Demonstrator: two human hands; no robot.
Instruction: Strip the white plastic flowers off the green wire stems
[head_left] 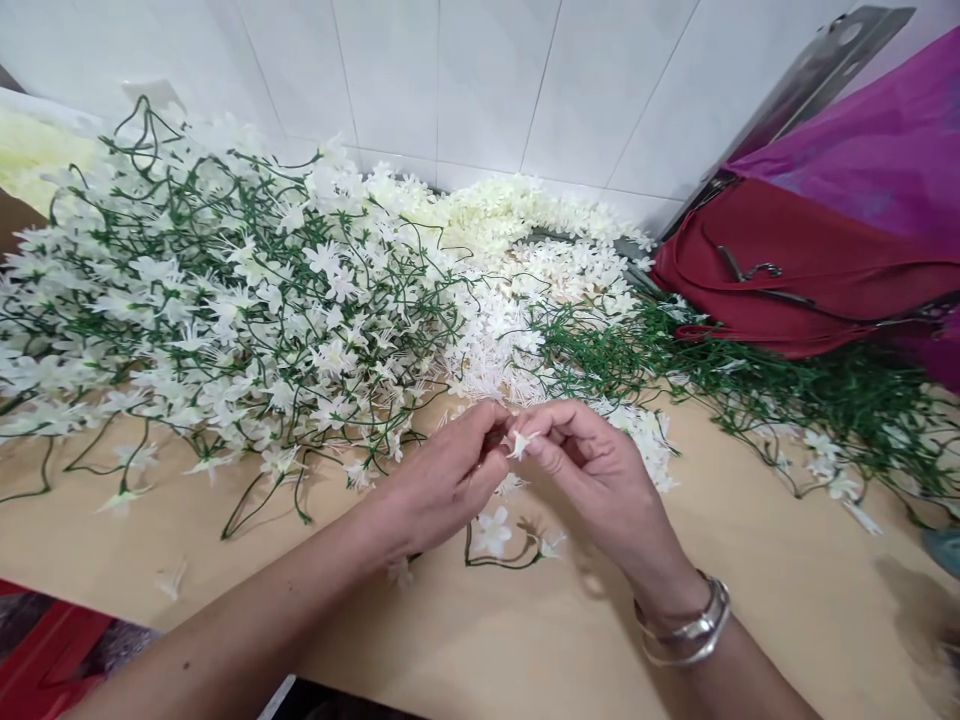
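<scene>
My right hand [600,475] pinches a small white artificial flower [519,444] between thumb and forefinger. Closed against the same flower from the other side is my left hand [450,475], its fingertips partly hidden behind the bloom. Below the hands, a green plastic stem [499,566] with white blossoms [492,532] lies on the tan table [757,560]. Just beyond the fingers spreads a heap of loose white petals [495,350].
A large tangle of white flowers on green stems [247,290] fills the left side. Bare green stems [810,390] lie at the right, beneath a dark red bag [810,260] and purple cloth [885,150]. White tiles [487,80] stand behind; a red stool [52,650] is at lower left.
</scene>
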